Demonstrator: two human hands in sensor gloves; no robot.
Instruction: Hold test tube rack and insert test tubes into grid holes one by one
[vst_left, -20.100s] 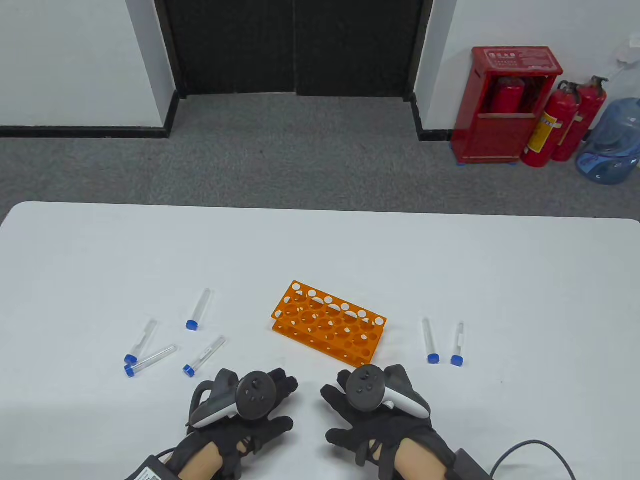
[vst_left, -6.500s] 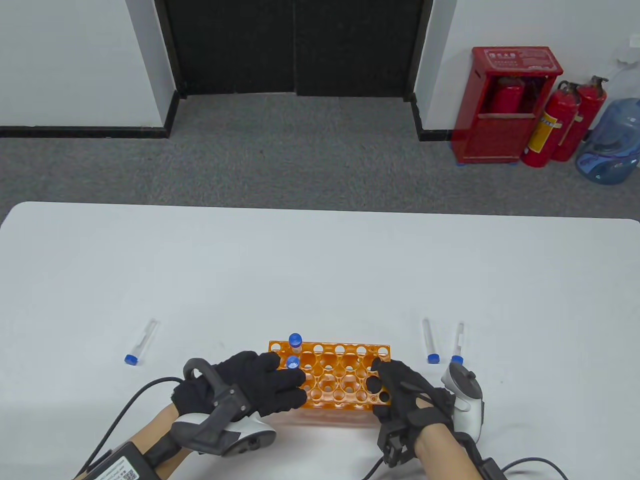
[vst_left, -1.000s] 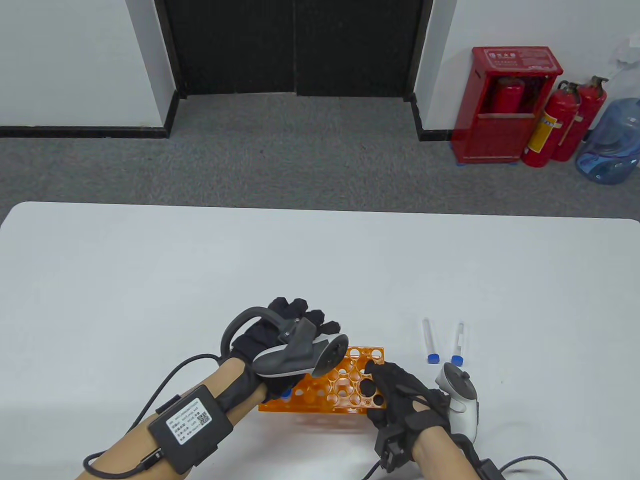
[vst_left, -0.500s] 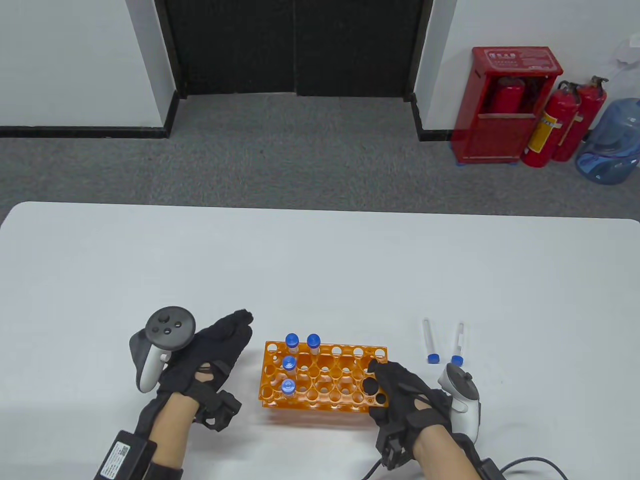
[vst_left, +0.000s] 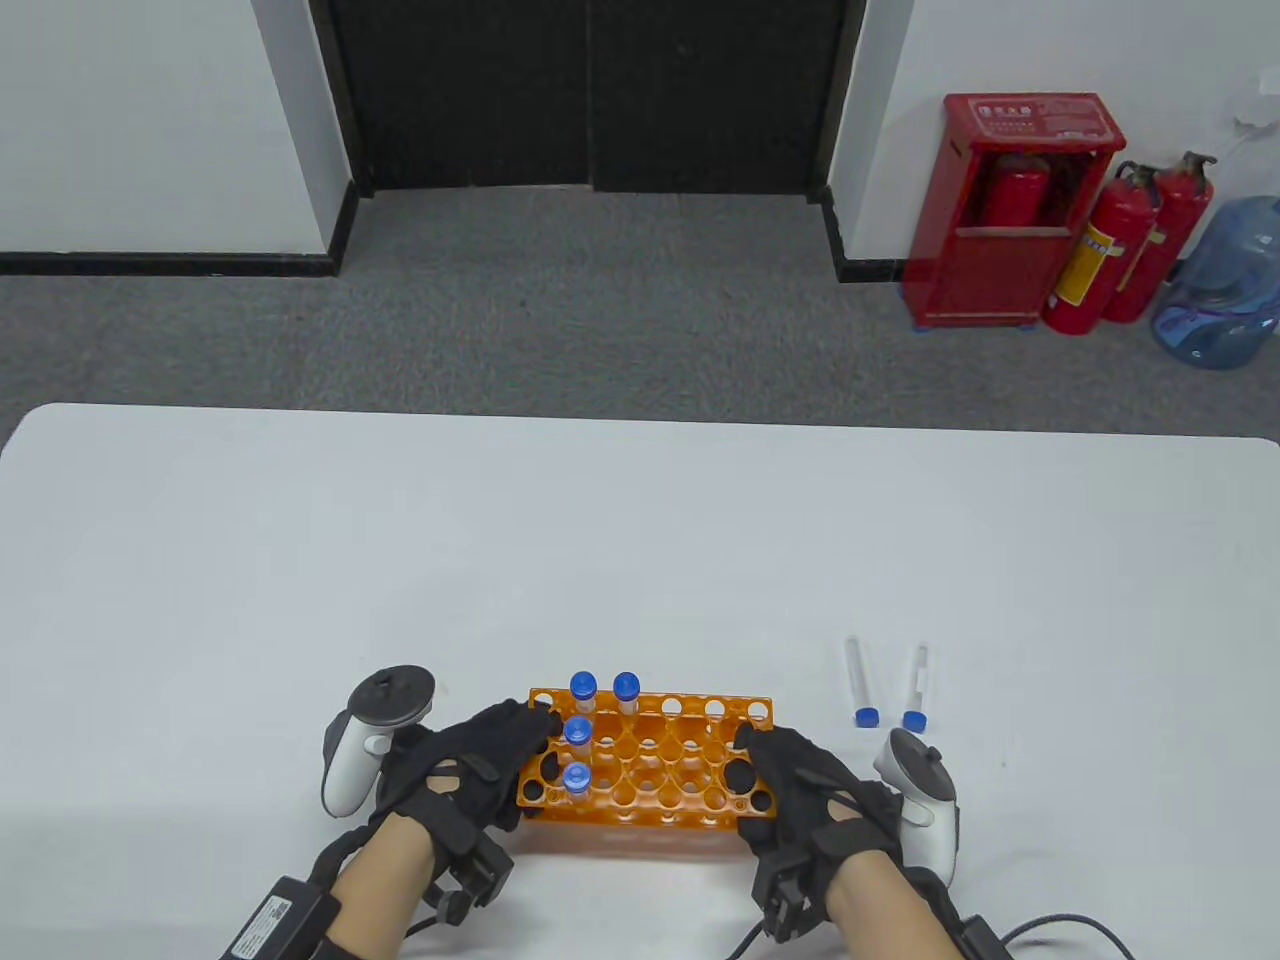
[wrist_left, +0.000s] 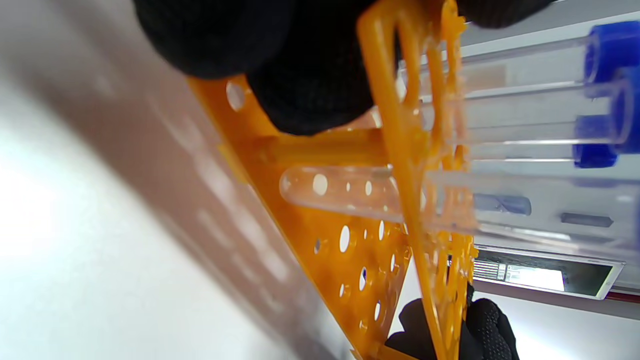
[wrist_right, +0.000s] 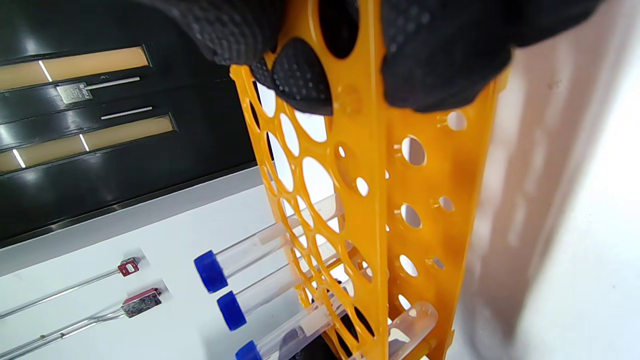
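Observation:
The orange test tube rack (vst_left: 665, 765) stands on the white table (vst_left: 640, 540) near its front edge. Several clear tubes with blue caps (vst_left: 583, 686) stand in holes at its left end. My left hand (vst_left: 525, 740) grips the rack's left end. My right hand (vst_left: 750, 762) grips the right end. Two more capped tubes (vst_left: 858, 682) lie flat on the table to the right of the rack. In the left wrist view my fingers (wrist_left: 310, 90) press on the rack (wrist_left: 400, 165) beside a standing tube (wrist_left: 350, 192). In the right wrist view my fingers (wrist_right: 440, 55) clamp the rack's end wall (wrist_right: 370, 200).
The second loose tube (vst_left: 915, 686) lies just beyond my right hand's tracker (vst_left: 925, 800). Cables (vst_left: 1070, 930) run off the table's front edge behind both wrists. A red extinguisher cabinet (vst_left: 1010, 210) and a water bottle (vst_left: 1220, 285) stand on the floor far right.
My left hand has come off the tubes, swung out to the left of the rack, then come back and taken hold of the rack's left end. My right hand has kept its grip.

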